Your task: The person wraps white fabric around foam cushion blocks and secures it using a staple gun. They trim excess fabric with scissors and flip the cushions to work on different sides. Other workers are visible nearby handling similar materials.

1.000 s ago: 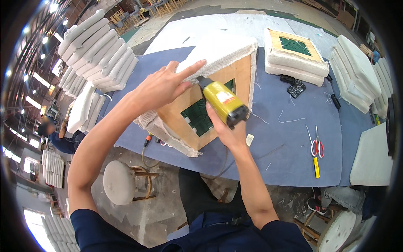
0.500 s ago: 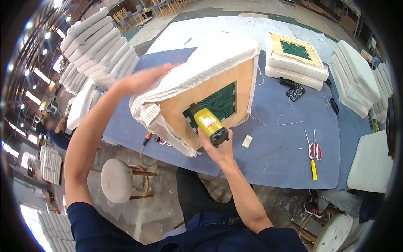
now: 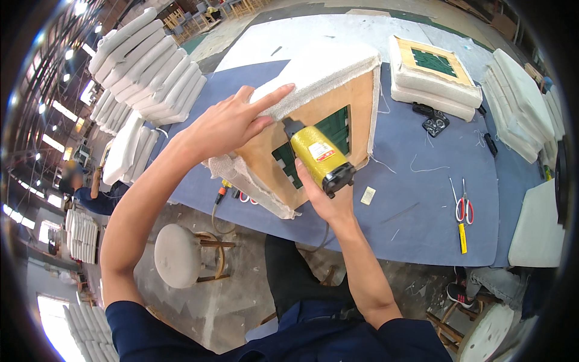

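Observation:
A seat cushion [image 3: 359, 108] stands tilted on the table, its wooden underside with a dark green webbed opening facing me. White knit fabric [image 3: 325, 69] wraps its edge and hangs loose at the lower left corner. My left hand [image 3: 232, 123] grips the upper left edge, index finger along the fabric and thumb on the underside. My right hand [image 3: 329, 199] is closed around a yellow staple gun [image 3: 316, 151]. The gun's nose points at the wood close beside my left thumb; whether it touches cannot be made out.
A blue-covered table [image 3: 422, 223] carries scissors [image 3: 463, 211], a small pale card [image 3: 368, 195], loose threads and a dark patterned object [image 3: 435, 123]. More cushions [image 3: 434, 87] are stacked right and left. A hose [image 3: 214, 220] hangs over the front edge beside a round stool [image 3: 176, 255]. Other people sit left and right.
My left hand has come down from the fabric onto the cushion's edge. The staple gun has moved up and right, its nose from the green opening to the upper wooden border.

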Demonstrator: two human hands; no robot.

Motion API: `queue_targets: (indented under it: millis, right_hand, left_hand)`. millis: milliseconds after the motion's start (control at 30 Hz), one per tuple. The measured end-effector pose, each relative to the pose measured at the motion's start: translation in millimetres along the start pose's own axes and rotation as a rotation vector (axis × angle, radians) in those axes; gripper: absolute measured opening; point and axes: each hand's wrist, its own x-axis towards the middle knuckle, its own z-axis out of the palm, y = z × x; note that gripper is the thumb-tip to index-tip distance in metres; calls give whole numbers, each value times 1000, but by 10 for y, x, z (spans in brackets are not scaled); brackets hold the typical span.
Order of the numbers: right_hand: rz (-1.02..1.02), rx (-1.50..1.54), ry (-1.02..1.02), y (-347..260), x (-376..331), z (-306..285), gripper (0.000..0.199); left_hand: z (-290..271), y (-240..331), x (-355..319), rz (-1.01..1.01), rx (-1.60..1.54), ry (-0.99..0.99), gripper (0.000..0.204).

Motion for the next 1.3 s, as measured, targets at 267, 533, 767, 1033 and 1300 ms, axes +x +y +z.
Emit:
queue_targets:
  millis: [267,533,767,1033,1300]
  right_hand:
    - [62,73,-40,-87,-15,122,46]
    - [116,34,-61,187,-369,195,38]
    - [-13,-118,-46,577,-315,384,37]
    - [27,-35,-44,-159,-96,203,33]
    - [-66,-49,-62,-252,-109,294,27]
  left_hand:
    - [17,19,-26,23,-20,12,85]
    - [2,-705,-45,-97,-1046,-263,73]
    - [14,-518,-209,-5,-340,-110,62]
    - [-64,-50,-293,-133,-28,-112,68]
    - [-13,-52,-342,-100,13,-43,87]
